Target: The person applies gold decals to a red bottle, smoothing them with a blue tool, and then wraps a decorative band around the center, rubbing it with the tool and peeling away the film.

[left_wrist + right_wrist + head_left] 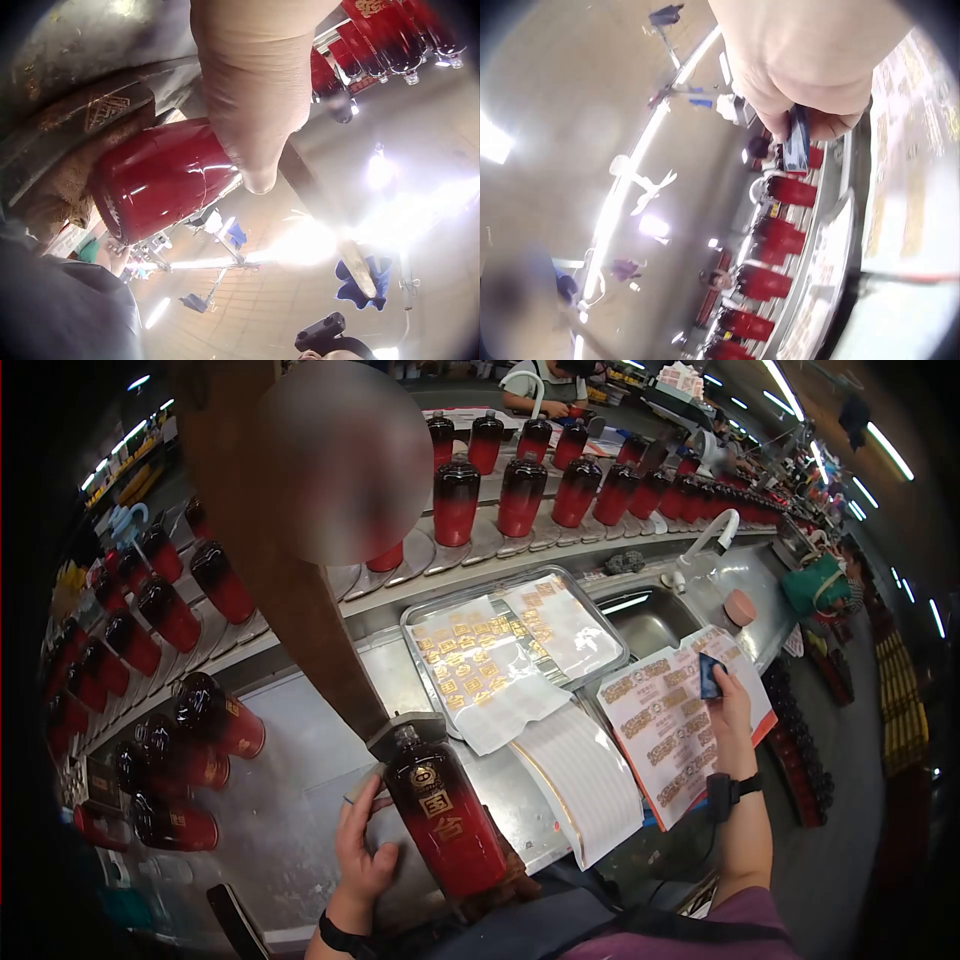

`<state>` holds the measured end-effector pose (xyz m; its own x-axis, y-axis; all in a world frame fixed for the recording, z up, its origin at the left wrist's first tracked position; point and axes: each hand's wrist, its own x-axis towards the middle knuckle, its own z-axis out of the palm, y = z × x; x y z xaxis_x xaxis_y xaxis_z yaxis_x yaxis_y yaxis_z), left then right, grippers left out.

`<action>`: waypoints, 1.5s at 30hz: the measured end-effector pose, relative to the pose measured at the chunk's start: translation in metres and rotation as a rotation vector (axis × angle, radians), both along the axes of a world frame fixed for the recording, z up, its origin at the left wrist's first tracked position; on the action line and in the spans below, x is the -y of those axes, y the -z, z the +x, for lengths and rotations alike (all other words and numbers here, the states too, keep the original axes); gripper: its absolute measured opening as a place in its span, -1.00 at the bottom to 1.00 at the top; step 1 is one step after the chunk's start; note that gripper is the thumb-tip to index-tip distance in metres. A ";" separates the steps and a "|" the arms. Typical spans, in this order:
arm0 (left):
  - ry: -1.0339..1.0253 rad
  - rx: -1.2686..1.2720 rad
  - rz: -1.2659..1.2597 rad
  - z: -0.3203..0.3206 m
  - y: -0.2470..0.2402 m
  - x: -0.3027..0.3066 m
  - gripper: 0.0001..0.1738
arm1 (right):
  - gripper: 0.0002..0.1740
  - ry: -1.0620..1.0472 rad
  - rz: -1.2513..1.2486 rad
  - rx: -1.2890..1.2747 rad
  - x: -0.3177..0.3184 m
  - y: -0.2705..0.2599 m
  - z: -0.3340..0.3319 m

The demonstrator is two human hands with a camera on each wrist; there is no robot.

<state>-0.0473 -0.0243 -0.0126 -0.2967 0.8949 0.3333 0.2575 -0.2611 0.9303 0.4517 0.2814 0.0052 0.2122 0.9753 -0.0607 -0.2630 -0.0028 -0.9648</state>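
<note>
A black-to-red glass bottle [445, 825] with gold characters lies tilted in front of me, its neck at a bracket [403, 728] on a brown post. Beside it is my left hand [365, 855], thumb standing apart from the glass and fingers loosely extended by the bottle's upper side. In the left wrist view the bottle's red base [161, 180] shows below that hand [255, 90]. My right hand [733, 710] pinches a small dark blue flat piece [711, 676] between thumb and fingers, over a printed sheet of gold decals [660, 725].
A metal tray [615, 660] with cut gold decals on wet paper lies ahead, beside a small sink [650, 622] with a white tap [715, 535]. Several bottles [215, 715] stand at left. More bottles [457, 500] line the conveyor. White paper strips [585, 780] overhang the front edge.
</note>
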 end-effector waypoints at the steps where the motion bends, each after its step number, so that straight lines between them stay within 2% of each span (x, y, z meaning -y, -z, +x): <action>1: -0.008 -0.003 0.005 0.000 0.001 0.000 -0.04 | -0.72 -0.008 0.005 -0.003 -0.007 0.005 0.017; 3: 0.010 -0.004 0.046 0.000 0.003 -0.002 -0.06 | -0.72 0.054 -0.026 -0.044 -0.014 0.015 0.033; 5: -0.001 -0.022 0.055 -0.001 0.005 -0.001 -0.06 | -0.74 0.013 0.020 -0.049 0.005 0.000 -0.004; 9: -0.004 -0.025 0.073 0.002 0.007 -0.001 -0.07 | -0.73 -0.288 -0.086 0.072 0.059 -0.021 -0.089; 12: 0.002 -0.016 0.085 0.003 0.006 0.000 -0.09 | -0.72 -0.444 -0.152 0.002 0.096 -0.021 -0.143; 16: 0.013 -0.001 0.103 0.004 0.006 0.001 -0.15 | -0.69 -0.665 -0.250 -0.102 0.131 -0.013 -0.180; 20: 0.015 -0.002 0.105 0.004 0.007 0.001 -0.18 | -0.70 -0.757 -0.343 -0.117 0.146 -0.010 -0.193; 45: 0.016 -0.005 0.076 0.000 0.005 0.005 -0.19 | -0.71 -0.803 -0.414 -0.140 0.160 -0.004 -0.204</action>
